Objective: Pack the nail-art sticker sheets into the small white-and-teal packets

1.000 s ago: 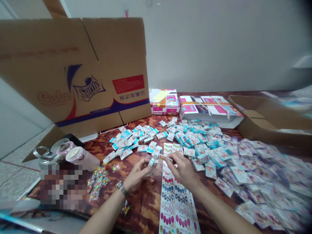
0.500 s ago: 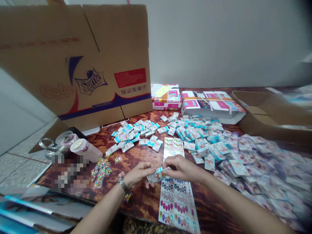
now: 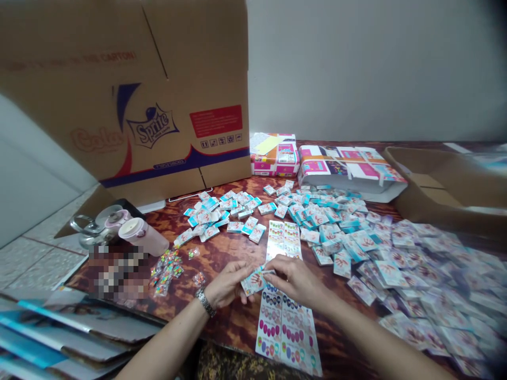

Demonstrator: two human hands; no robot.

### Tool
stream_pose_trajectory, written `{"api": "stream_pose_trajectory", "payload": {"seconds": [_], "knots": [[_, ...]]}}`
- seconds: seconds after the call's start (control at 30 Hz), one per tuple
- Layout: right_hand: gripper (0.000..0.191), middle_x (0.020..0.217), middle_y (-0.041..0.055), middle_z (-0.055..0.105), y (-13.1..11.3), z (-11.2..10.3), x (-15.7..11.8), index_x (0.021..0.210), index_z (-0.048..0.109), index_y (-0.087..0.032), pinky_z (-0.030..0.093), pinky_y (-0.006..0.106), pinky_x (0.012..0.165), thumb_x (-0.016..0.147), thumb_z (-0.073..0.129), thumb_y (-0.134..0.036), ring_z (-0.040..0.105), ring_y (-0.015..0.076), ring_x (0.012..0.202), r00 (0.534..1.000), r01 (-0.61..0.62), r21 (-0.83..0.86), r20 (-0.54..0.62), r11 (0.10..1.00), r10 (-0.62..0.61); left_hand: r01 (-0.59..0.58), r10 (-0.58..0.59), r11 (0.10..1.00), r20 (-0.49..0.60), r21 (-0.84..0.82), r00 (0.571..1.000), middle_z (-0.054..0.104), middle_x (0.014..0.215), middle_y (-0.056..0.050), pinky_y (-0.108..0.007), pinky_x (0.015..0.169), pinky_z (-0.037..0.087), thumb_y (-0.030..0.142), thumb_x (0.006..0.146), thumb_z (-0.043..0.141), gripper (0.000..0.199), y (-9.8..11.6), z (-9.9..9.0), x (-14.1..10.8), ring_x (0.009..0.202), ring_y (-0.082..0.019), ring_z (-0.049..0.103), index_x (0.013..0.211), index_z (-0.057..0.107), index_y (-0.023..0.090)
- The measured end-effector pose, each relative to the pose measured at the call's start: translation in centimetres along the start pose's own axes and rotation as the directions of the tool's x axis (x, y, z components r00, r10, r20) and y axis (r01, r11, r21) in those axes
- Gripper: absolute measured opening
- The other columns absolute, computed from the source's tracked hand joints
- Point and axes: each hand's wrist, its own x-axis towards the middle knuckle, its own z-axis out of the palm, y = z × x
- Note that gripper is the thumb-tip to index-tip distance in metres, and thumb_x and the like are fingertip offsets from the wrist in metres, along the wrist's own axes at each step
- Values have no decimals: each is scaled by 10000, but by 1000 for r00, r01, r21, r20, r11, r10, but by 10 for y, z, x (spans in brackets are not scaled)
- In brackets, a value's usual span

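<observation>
My left hand [image 3: 229, 285] is closed on a small white and blue box [image 3: 253, 282] printed with a hand picture. At the box's right end, my right hand [image 3: 291, 277] pinches its edge with fingers and thumb. Beneath both hands lie long sheets of nail designs [image 3: 284, 338], partly covered by my right hand. Left of my left hand are small clear packets of colourful pieces [image 3: 168, 269]. Many similar small boxes [image 3: 332, 216] are heaped beyond and to the right of my hands.
A large Sprite carton [image 3: 158, 105] stands at the back left, near cups [image 3: 144, 237]. Wrapped pink and white parcels [image 3: 348, 166] and an open brown carton [image 3: 447, 179] are at the back. Flat printed cardboard [image 3: 79, 327] lies front left.
The small box between my hands now shows its printed face more fully, and its right end looks closed. The view has shifted slightly, moving the scene a little rightward.
</observation>
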Motion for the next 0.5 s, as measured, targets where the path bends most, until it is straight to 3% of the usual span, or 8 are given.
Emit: {"api": "stream_pose_trajectory", "payload": {"seconds": [0.13, 0.2, 0.3, 0.4, 0.47, 0.5], "knots": [[236, 594, -27, 517, 12, 18, -3, 860, 582, -163, 320, 197, 461, 818, 534, -390, 446, 97, 506, 979, -204, 304, 42, 931, 201, 41, -41, 999, 27, 7, 999, 618, 681, -38, -119, 296, 392, 456, 800, 549, 344, -2, -2, 0, 432, -110, 603, 891, 540, 124], [255, 600, -31, 504, 15, 25, -5, 867, 571, -156, 325, 191, 462, 822, 520, -402, 435, 90, 506, 974, -228, 406, 99, 885, 206, 59, -60, 998, 36, 9, 998, 609, 673, -30, -120, 289, 378, 472, 802, 538, 355, -5, -3, 1, 414, -104, 591, 898, 538, 130], [241, 617, -26, 506, 15, 27, -7, 846, 589, -158, 323, 194, 482, 842, 484, -375, 428, 90, 528, 982, -185, 356, 113, 916, 154, 59, -60, 996, 3, 63, 998, 599, 693, -16, -134, 298, 379, 503, 799, 518, 375, -10, -2, 1, 429, -104, 588, 935, 520, 153], [214, 581, -31, 491, 14, 26, -8, 780, 586, -165, 302, 196, 469, 841, 473, -335, 416, 93, 511, 987, -163, 196, 33, 967, 160, -66, 133, 936, -175, 347, 975, 610, 792, -31, -203, 422, 476, 507, 836, 439, 374, -14, 5, -3, 571, -132, 618, 976, 523, 171], [203, 557, -35, 480, 15, 27, -8, 743, 573, -168, 298, 198, 462, 837, 469, -315, 419, 97, 501, 985, -167, 129, -25, 977, 172, -135, 375, 746, -244, 652, 894, 608, 969, -65, -308, 674, 530, 462, 868, 397, 360, -17, 11, -10, 819, -184, 620, 1059, 527, 186], [198, 556, -36, 482, 16, 28, -7, 738, 569, -169, 302, 199, 463, 835, 470, -310, 426, 99, 501, 984, -168, 116, -47, 979, 174, -140, 474, 607, -215, 782, 854, 577, 1085, -84, -362, 811, 494, 441, 863, 419, 371, -19, 15, -14, 963, -218, 576, 1125, 506, 195]]}}
